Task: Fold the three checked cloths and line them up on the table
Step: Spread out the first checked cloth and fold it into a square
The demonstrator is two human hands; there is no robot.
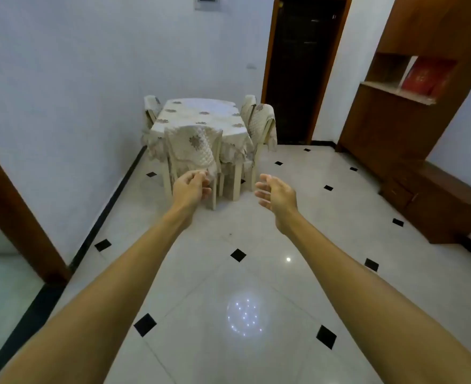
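Observation:
Both my arms stretch forward over the tiled floor. My left hand has its fingers loosely curled and holds nothing. My right hand is open with the fingers spread, also holding nothing. Some way ahead, against the left wall, stands a table under a cream embroidered tablecloth. No checked cloths show on the tabletop or anywhere else in view.
Chairs with quilted cream covers surround the table, one facing me, two on its right. A dark doorway lies behind. Wooden cabinets line the right wall. A wooden door frame stands at the left. The glossy floor has black diamond insets.

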